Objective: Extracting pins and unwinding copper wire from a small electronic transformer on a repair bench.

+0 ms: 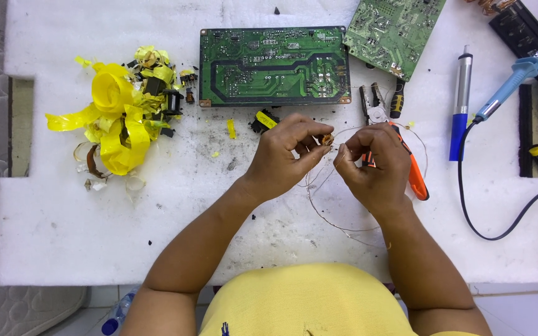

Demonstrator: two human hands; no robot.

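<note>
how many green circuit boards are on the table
2. One large green circuit board lies flat at the top centre of the white table; a second circuit board, tilted, sits at its upper right, partly cut off by the frame edge.

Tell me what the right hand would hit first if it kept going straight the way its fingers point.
The right hand points toward the left hand, so it would probably first meet the small copper coil pinched in the left hand's fingertips, then those fingers themselves. Depth is unclear from above.
</note>
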